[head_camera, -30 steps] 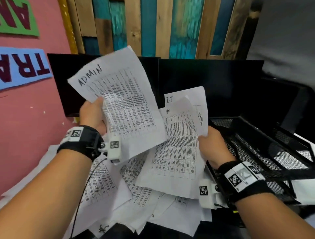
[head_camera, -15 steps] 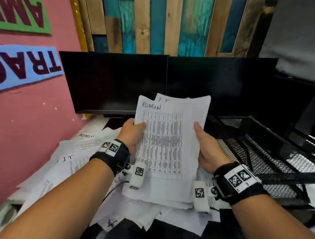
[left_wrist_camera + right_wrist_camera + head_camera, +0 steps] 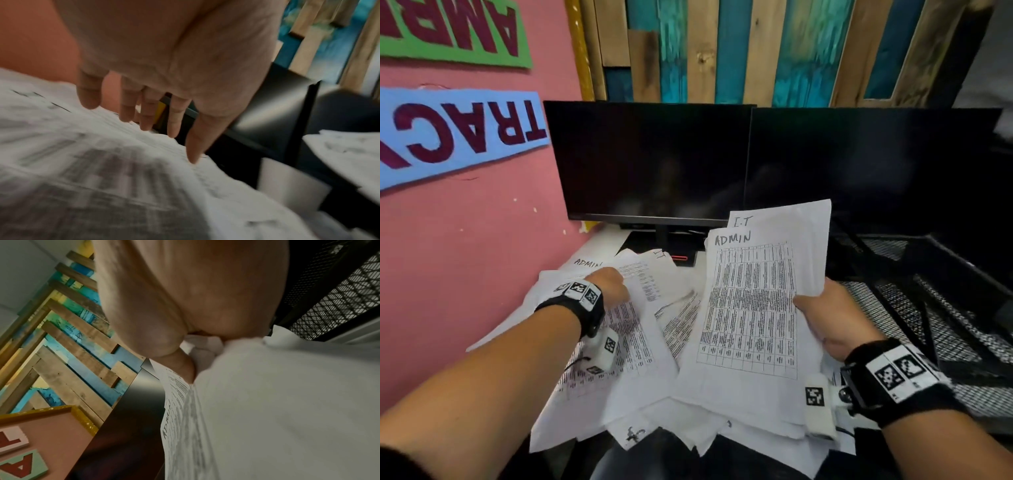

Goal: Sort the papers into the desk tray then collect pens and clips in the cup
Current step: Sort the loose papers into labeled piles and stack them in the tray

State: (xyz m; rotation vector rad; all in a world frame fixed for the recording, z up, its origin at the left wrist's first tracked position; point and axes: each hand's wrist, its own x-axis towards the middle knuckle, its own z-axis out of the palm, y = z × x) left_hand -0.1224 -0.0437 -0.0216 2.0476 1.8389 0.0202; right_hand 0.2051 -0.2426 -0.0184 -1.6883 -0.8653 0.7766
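Note:
My right hand point(image 3: 825, 315) grips a stack of printed papers point(image 3: 753, 301) by its right edge, thumb on top; the front sheet reads ADMIN, an I.T sheet shows behind. In the right wrist view the thumb point(image 3: 185, 368) presses the stack point(image 3: 277, 402). My left hand point(image 3: 609, 287) hovers with straight fingers over loose sheets point(image 3: 633, 325) spread on the desk to the left; the left wrist view shows its fingers point(image 3: 174, 116) spread just above the paper point(image 3: 92, 162), holding nothing. The black mesh desk tray point(image 3: 928, 308) stands to the right. No pens, clips or cup are in view.
Two dark monitors point(image 3: 654, 161) stand at the back of the desk, one with a stand point(image 3: 671, 246) behind the papers. A pink wall point(image 3: 465, 240) with lettered signs closes the left side. Wooden slats point(image 3: 722, 51) are behind the monitors.
My left hand let go of the stack and moved left over the loose sheets. The right hand alone now holds the stack, shifted slightly right.

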